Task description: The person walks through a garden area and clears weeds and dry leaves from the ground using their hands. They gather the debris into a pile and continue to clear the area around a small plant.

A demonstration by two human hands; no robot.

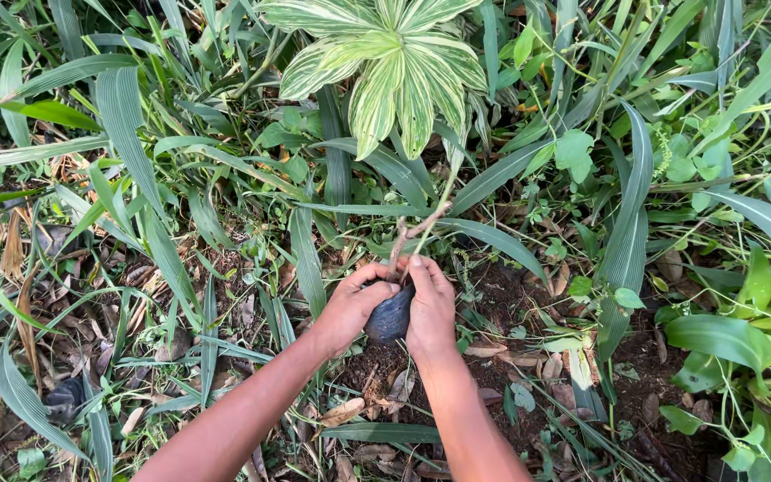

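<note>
Left hand (352,306) and right hand (431,308) clasped around black nursery bag (390,316) at frame centre, fingers gripping it; variegated seedling (385,67) rising above, upper centre.

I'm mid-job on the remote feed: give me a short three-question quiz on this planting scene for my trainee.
1. True or false: both hands grip the black nursery bag at the plant's base.
2. The variegated plant has leaves striped in which colours? A) red and purple B) green and cream C) solid blue
3. What lies right under the bag: water, dark soil, or concrete?

Key:
1. True. The left hand and the right hand clasp the bag from either side.
2. B.
3. Dark soil, strewn with dry leaves and ringed by long grass blades.
</note>
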